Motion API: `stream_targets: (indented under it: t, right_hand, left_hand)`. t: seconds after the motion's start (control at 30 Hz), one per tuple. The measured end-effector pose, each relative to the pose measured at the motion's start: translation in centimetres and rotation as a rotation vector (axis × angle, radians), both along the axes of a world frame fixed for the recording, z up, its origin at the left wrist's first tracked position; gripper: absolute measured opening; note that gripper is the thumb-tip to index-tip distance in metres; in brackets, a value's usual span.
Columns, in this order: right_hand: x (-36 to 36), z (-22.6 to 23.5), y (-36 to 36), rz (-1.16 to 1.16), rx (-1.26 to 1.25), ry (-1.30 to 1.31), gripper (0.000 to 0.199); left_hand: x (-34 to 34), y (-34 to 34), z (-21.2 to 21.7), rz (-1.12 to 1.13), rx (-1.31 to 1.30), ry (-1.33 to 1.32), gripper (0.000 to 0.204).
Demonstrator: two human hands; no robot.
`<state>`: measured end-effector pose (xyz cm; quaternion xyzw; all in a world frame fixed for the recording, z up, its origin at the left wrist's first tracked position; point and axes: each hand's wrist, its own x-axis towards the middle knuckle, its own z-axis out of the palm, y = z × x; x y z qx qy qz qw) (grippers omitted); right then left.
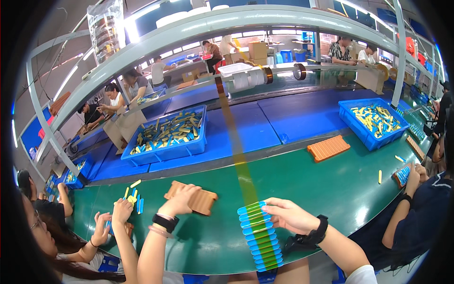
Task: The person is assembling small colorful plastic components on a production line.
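A row of about ten blue cells (259,234) lies taped under one amber strip (236,156) — right hand (288,215) spread flat on it; left hand (178,199) grips one brown tray (201,199) on the table (307,189).

So the green conveyor belt (302,189) carries everything: a brown slotted tray (191,197) left of the taped row of blue cells (259,236), another tray (328,148) further up to its right, and a loose yellow piece (379,177) beyond.
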<state>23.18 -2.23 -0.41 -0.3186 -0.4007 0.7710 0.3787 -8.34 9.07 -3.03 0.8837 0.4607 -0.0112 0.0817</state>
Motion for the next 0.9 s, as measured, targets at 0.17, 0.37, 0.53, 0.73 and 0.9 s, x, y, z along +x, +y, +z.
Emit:
stream_targets:
  t: [0.17, 0.37, 0.53, 0.73, 0.9]
  right_hand:
    - [-0.9, -0.4, 0.2, 0.037, 0.007, -0.037, 0.023]
    - [-1.7, 0.0, 0.8, 0.058, -0.008, -0.064, 0.024]
    - [-2.6, 0.4, 1.6, 0.050, 0.059, -0.137, 0.027]
    - [-3.8, 0.7, 1.4, -0.059, 0.246, -0.231, 0.021]
    - [-4.4, 2.5, 0.6, -0.092, 0.247, -0.163, 0.022]
  left_hand:
    - [-4.7, 3.5, -1.0, 0.353, -0.006, -0.027, 0.079]
    - [-0.2, 0.0, 0.9, 0.243, 0.051, -0.618, 0.042]
    - [9.2, -8.2, 4.3, 0.303, -0.924, -1.202, 0.020]
    - [10.5, -9.5, 4.2, 0.301, -0.855, -1.325, 0.012]
    - [10.9, -10.8, 5.2, 0.234, -0.680, -1.513, 0.006]
